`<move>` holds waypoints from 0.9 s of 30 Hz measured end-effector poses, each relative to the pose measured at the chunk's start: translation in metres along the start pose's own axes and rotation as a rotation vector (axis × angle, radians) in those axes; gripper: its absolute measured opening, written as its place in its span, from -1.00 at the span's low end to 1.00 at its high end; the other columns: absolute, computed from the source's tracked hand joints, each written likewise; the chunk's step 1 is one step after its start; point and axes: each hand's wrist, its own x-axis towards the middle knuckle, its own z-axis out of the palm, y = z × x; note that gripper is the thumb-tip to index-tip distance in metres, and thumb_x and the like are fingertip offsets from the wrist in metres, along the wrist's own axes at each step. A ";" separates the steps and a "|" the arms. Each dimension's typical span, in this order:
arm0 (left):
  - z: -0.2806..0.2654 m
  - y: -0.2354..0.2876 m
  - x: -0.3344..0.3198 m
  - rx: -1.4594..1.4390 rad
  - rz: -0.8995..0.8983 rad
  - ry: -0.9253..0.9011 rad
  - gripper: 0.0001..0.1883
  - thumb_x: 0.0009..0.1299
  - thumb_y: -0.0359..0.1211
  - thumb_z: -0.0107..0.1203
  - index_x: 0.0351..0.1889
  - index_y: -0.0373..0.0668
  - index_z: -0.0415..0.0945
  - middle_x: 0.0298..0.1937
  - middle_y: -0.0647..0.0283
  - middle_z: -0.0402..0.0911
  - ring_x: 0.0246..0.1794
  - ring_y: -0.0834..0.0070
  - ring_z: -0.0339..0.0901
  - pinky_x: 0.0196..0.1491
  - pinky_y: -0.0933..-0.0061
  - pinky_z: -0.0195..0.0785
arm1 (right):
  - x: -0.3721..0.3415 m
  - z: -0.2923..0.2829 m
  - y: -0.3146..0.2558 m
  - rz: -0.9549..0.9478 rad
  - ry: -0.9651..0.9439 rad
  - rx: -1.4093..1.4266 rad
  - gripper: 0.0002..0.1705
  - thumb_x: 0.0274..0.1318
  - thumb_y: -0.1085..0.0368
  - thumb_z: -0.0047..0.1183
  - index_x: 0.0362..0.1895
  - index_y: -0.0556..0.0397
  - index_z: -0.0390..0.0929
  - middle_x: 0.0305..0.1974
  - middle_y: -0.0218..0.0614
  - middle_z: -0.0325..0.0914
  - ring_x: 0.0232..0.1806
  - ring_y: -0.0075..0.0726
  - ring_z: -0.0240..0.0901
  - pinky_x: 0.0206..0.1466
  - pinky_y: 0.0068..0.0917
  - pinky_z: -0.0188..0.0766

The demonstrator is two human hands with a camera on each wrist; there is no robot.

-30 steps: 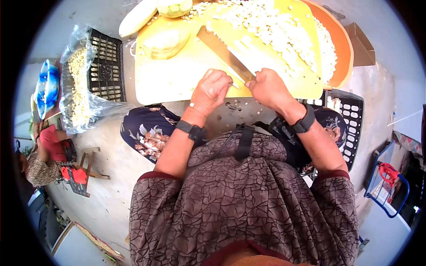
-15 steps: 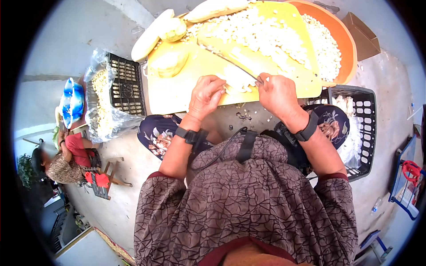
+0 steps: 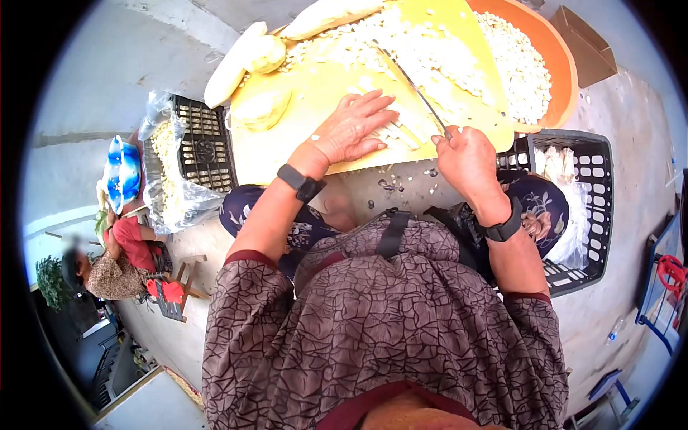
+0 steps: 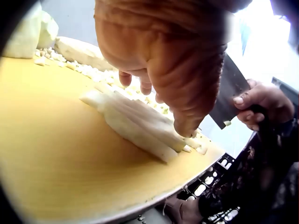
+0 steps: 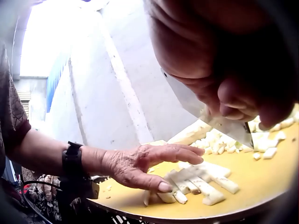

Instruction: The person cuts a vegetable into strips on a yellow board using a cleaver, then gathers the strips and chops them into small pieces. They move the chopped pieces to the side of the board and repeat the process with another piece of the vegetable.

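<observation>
On the yellow board [image 3: 258, 154], pale strips of a peeled vegetable [image 4: 135, 123] lie side by side near the front edge. My left hand [image 3: 351, 132] hovers low over them, fingers straight and spread, the thumb tip close to the strip ends in the right wrist view. A broad-bladed knife [image 3: 414, 87] is in my right hand [image 3: 467, 161], its fingers wrapped round the handle. The blade is raised, edge-on in the head view, pointing away over the board. A small pale bit clings to the blade's lower corner in the left wrist view.
Diced pieces [image 3: 430, 54] spread across the board's far right. Beside it stands an orange basin [image 3: 565, 86] of cubes. Whole peeled vegetables [image 3: 233, 68] lie at the far left. Black crates [image 3: 598, 208] flank the board. Another person [image 3: 118, 269] sits at the left.
My left hand has uncurled from near the board's front edge and moved forward over the strips, fingers spread. My right hand has shifted slightly right with the knife, whose blade now points more directly away.
</observation>
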 end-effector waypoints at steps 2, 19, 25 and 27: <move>0.005 -0.004 0.007 0.008 0.032 -0.019 -0.38 0.36 0.03 0.11 0.31 -0.05 0.40 0.45 0.10 0.30 0.51 0.09 0.12 0.43 -0.05 -0.02 | 0.001 -0.002 -0.002 0.029 -0.040 -0.020 -0.71 0.15 0.18 0.15 -0.41 0.17 0.69 -0.51 0.06 0.60 -0.37 0.19 0.60 -0.21 -0.06 0.51; 0.017 0.012 0.031 0.022 -0.110 0.058 -0.55 0.25 -0.08 0.19 0.04 -0.08 0.54 0.05 0.18 0.50 0.18 0.24 0.42 0.34 -0.24 -0.01 | 0.004 0.004 -0.006 0.056 -0.052 -0.030 -0.66 0.17 0.14 0.12 -0.39 0.21 0.67 -0.51 0.09 0.57 -0.37 0.23 0.57 -0.21 -0.02 0.47; 0.017 -0.001 0.025 0.065 -0.218 0.122 -0.58 0.25 -0.10 0.17 0.01 -0.08 0.55 0.09 0.18 0.51 0.19 0.26 0.43 0.34 -0.23 -0.01 | 0.003 0.006 -0.008 0.065 -0.060 -0.038 -0.65 0.16 0.13 0.14 -0.40 0.22 0.66 -0.50 0.11 0.57 -0.36 0.24 0.57 -0.20 -0.03 0.48; 0.014 -0.007 0.023 0.071 -0.281 0.142 -0.58 0.25 -0.10 0.16 0.01 -0.08 0.55 0.09 0.19 0.51 0.20 0.26 0.42 0.34 -0.23 -0.02 | 0.004 0.007 -0.008 0.075 -0.068 -0.043 -0.66 0.16 0.14 0.14 -0.41 0.22 0.66 -0.50 0.11 0.57 -0.35 0.24 0.57 -0.20 -0.03 0.48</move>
